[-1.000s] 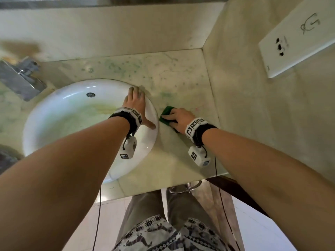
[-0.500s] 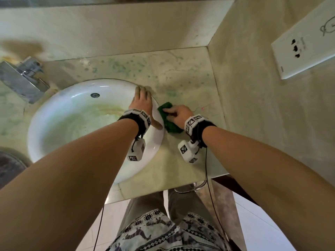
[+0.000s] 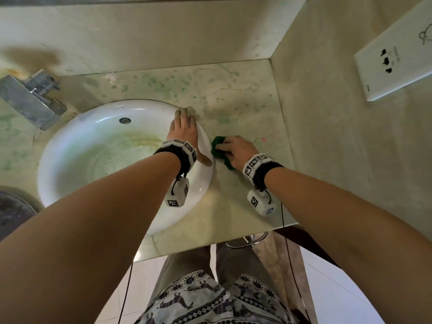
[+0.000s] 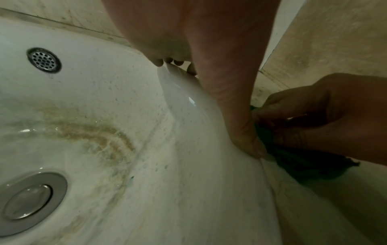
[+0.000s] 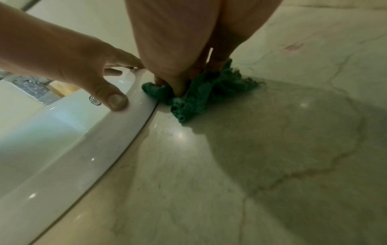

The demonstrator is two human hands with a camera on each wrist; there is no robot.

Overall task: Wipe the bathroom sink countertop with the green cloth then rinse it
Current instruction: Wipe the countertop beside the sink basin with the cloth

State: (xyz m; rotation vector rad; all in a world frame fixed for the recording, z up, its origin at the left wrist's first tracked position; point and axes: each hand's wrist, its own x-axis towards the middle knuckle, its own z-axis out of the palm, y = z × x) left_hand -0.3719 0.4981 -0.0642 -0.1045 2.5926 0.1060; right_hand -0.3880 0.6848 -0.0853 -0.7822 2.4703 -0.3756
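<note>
The green cloth (image 3: 219, 146) lies bunched on the pale marble countertop (image 3: 245, 101), right against the edge of the white sink (image 3: 203, 183). My right hand (image 3: 235, 149) grips it from above with curled fingers and presses it down. In the right wrist view the cloth (image 5: 201, 94) spreads out under the right hand (image 5: 182, 71). My left hand (image 3: 184, 127) rests flat on the sink rim, fingers straight and thumb out toward the cloth. In the left wrist view the left hand (image 4: 226, 92) lies on the rim, with the cloth (image 4: 303, 167) dark beside it.
A chrome tap (image 3: 32, 99) stands at the back left of the basin. The basin holds a drain stopper (image 4: 27, 202) and an overflow hole (image 4: 44, 60). A side wall with a white socket plate (image 3: 395, 59) bounds the countertop on the right. Greenish speckles mark the counter behind the sink.
My right hand slid the cloth a little left, up against the sink rim, where it now bunches under the fingers. My left hand stayed on the rim.
</note>
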